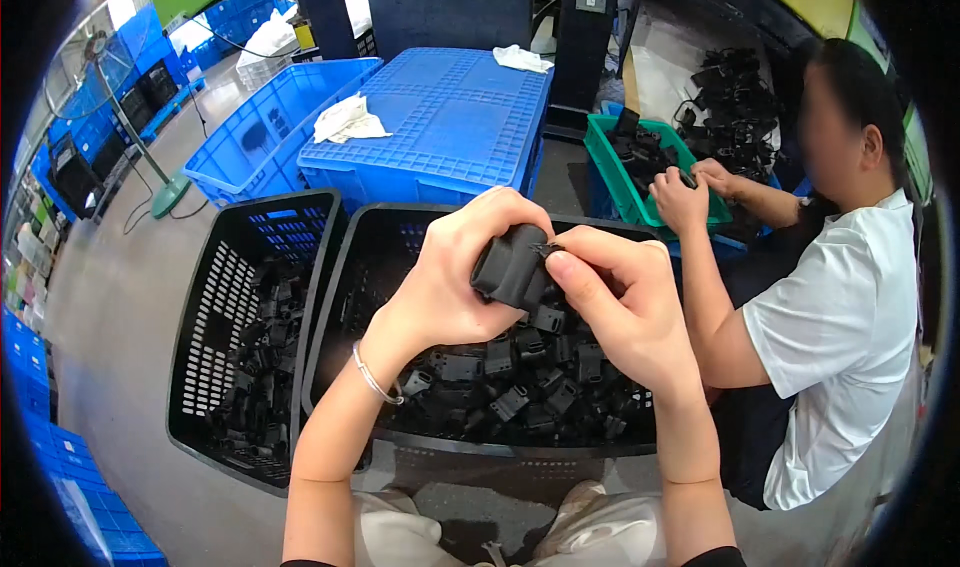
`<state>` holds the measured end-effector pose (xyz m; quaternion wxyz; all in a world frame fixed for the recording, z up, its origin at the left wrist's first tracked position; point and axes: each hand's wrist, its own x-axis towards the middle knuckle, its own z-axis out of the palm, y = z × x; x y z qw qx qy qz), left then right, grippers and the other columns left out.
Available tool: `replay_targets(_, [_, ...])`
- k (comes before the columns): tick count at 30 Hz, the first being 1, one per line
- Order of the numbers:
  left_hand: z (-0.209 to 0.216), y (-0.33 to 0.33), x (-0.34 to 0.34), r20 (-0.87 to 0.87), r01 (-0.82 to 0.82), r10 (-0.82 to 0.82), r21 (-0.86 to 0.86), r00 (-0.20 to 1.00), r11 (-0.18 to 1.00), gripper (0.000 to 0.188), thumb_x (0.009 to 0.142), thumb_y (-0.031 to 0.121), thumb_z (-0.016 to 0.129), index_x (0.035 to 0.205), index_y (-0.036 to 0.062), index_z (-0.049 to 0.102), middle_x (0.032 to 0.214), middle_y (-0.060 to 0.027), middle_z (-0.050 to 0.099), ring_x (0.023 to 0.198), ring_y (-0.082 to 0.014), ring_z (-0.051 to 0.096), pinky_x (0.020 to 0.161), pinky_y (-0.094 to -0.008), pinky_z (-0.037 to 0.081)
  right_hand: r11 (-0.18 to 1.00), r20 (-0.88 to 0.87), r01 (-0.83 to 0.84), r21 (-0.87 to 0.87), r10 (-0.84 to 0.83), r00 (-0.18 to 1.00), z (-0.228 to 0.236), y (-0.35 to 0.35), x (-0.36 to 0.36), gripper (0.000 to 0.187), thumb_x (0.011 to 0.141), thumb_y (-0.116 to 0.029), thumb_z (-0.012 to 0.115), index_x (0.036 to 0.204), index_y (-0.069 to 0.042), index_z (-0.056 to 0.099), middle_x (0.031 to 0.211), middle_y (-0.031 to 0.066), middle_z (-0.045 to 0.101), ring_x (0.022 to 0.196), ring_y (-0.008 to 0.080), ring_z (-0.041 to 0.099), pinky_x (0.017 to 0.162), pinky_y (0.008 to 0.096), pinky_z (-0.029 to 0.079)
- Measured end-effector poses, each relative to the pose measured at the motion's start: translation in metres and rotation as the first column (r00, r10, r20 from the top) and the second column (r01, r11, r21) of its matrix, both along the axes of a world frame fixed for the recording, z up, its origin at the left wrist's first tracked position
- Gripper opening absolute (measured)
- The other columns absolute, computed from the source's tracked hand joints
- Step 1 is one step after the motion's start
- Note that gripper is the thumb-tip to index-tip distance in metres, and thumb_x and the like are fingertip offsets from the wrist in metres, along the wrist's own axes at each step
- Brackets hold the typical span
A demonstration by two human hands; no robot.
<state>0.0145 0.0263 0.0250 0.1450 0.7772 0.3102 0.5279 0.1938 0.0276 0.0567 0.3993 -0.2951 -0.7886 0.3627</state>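
A black moulded plastic part (512, 269) is held up over the black crate in front of me. My left hand (455, 267) wraps round it from the left, thumb below and fingers over the top. At its upper right edge, my right hand (630, 302) pinches a small dark bit between thumb and forefinger; whether that bit is joined to the part I cannot tell. Beneath both hands, the wide black crate (345, 267) holds many similar black plastic parts (540, 367) in a loose heap.
Left of it stands a second black crate (215, 297) with more parts. Behind are an open blue bin (230, 157) and a lidded blue box (430, 107) with white cloths. At right, a co-worker (840, 317) handles a part over a green tray (610, 167). A fan (120, 117) stands far left.
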Motion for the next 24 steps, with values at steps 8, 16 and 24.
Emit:
replay_targets(8, [-0.002, 0.000, -0.007, 0.013, -0.011, 0.011, 0.033, 1.000, 0.999, 0.038, 0.057, -0.001, 0.065, 0.093, 0.0033, 0.055, 0.084, -0.0106, 0.056, 0.077, -0.0289, 0.056, 0.071, -0.0323, 0.046, 0.999, 0.011, 0.006, 0.033, -0.006, 1.000, -0.003, 0.003, -0.008, 0.013, 0.087, -0.011, 0.059, 0.088, 0.001, 0.063, 0.056, 0.0144, 0.052, 0.043, 0.0199, 0.050, 0.044, 0.0295, 0.037])
replay_targets(16, [0.001, -0.004, -0.008, -0.071, -0.083, 0.084, 0.006, 0.994, 0.996, 0.033, 0.059, -0.004, 0.064, 0.089, 0.0033, 0.054, 0.083, -0.0105, 0.057, 0.078, -0.0293, 0.055, 0.070, -0.0345, 0.046, 0.984, 0.075, -0.041, 0.171, 0.028, 0.997, -0.003, 0.000, -0.010, 0.012, 0.087, -0.010, 0.059, 0.085, 0.002, 0.060, 0.061, 0.0186, 0.054, 0.052, 0.0316, 0.057, 0.047, 0.0341, 0.040])
replay_targets(24, [0.005, -0.011, -0.009, -0.093, -0.033, 0.033, 0.001, 0.995, 0.999, 0.035, 0.057, -0.002, 0.065, 0.090, 0.0036, 0.054, 0.082, -0.0104, 0.056, 0.076, -0.0299, 0.055, 0.068, -0.0352, 0.046, 0.963, -0.121, -0.203, -0.180, 0.183, 0.976, -0.004, 0.005, -0.003, 0.019, 0.082, -0.016, 0.066, 0.082, 0.003, 0.064, 0.053, 0.0027, 0.052, 0.049, 0.0049, 0.043, 0.044, 0.0248, 0.034])
